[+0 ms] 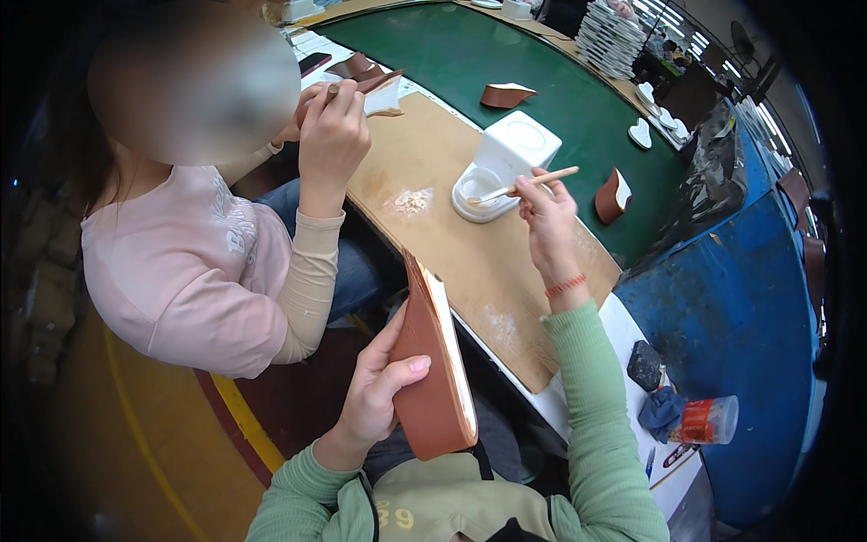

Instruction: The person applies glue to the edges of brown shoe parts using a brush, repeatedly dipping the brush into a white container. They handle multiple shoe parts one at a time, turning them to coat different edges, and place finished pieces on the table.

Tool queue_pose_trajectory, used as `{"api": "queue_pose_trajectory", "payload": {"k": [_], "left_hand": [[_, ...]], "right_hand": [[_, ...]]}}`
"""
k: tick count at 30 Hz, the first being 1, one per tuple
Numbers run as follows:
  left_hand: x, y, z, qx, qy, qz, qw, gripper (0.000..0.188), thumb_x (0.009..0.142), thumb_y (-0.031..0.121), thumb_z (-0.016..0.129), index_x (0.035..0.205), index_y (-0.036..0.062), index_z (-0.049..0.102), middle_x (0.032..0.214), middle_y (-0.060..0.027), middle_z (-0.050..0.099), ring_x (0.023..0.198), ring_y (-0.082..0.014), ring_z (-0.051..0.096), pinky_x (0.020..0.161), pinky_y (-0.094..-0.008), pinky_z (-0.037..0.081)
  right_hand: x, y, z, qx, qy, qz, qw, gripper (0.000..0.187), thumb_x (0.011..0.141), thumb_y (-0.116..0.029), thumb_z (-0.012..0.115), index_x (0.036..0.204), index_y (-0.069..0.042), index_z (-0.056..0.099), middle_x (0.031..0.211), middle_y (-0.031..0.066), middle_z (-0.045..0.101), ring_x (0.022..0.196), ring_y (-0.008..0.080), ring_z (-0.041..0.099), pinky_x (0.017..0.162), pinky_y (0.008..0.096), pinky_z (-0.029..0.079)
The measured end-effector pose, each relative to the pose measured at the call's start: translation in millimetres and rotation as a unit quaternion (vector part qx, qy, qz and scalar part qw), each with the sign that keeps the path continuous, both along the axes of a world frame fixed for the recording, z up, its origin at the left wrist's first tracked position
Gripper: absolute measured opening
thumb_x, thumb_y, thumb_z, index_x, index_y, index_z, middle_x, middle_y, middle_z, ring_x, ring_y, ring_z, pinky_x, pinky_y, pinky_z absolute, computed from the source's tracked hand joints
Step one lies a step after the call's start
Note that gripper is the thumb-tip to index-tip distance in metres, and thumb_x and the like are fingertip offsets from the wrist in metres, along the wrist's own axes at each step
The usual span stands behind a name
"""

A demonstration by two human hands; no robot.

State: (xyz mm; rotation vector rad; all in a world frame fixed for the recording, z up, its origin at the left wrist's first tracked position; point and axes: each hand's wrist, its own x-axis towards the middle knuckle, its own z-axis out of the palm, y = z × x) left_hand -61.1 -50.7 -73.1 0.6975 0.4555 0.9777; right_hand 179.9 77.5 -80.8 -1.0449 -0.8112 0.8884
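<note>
Using your right fingers (527,191), you pinch a brush (562,174) at a white dish (488,214), left fingers (400,372) clasping a brown piece (435,397).

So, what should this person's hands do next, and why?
Probably lift the brush from the white container toward the brown piece: the right hand holds the brush with its tip at the container's open dish, while the left hand holds the piece with its pale edge turned right.
</note>
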Motion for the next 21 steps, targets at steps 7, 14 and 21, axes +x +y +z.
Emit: {"api": "queue_pose_trajectory", "payload": {"k": [7,14,21], "left_hand": [[10.9,-8.0,22.3,0.123,0.03,0.022,0.992,0.065,0.082,0.004,0.05,0.139,-0.0022,0.02,0.132,-0.008,0.04,0.116,-0.0108,0.041,0.098,-0.0252,0.03],[22.3,-23.4,40.4,0.172,0.076,0.011,0.982,0.065,0.081,0.005,0.052,0.138,-0.0048,0.021,0.137,-0.012,0.032,0.122,-0.0144,0.034,0.102,-0.0276,0.025],[24.8,-30.3,46.3,0.196,0.094,0.021,0.976,0.065,0.081,0.005,0.052,0.138,-0.0057,0.022,0.137,-0.0133,0.032,0.122,-0.0162,0.033,0.102,-0.0288,0.024]], "right_hand": [[-38.8,-130.0,72.8,0.198,-0.132,-0.01,0.971,0.045,0.085,-0.004,0.053,0.125,0.004,0.033,0.087,0.0154,0.06,0.081,0.0175,0.056,0.076,0.0284,0.042],[-44.0,-162.3,90.5,0.31,-0.194,-0.022,0.93,0.056,0.079,0.005,0.06,0.124,0.001,0.027,0.082,0.0183,0.06,0.076,0.0193,0.06,0.072,0.0292,0.048],[-31.5,-177.2,91.1,0.306,-0.229,0.036,0.923,0.056,0.078,0.005,0.06,0.124,0.001,0.028,0.081,0.0176,0.06,0.075,0.0186,0.06,0.07,0.0274,0.047]]}}
